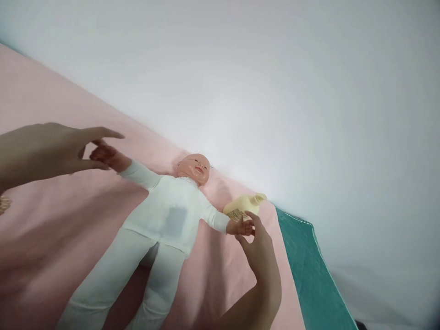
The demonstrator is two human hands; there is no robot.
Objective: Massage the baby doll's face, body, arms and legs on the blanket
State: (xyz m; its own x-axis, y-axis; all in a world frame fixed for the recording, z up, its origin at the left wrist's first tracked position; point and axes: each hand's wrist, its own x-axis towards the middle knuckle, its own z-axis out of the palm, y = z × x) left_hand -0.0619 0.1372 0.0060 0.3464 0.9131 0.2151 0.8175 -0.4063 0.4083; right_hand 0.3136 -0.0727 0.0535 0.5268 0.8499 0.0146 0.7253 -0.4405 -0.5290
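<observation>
A baby doll [151,211] in a white long-sleeved top and white trousers lies on its back with both arms spread out. A grey rectangular patch marks its top. At the left, my left hand [68,149] has its thumb and fingers around one of the doll's hands, with the index finger stretched out above it. On the other side, my right hand [259,243] pinches the doll's other hand between thumb and fingers. Just behind that small hand lies a pale yellow bottle [242,204] on its side, with print on it.
Beneath the doll spreads a pink sheet [44,101] with soft folds. A green surface [305,256] shows past the sheet's right edge. Behind everything rises a plain pale wall [240,91], close to the doll's head and the bottle.
</observation>
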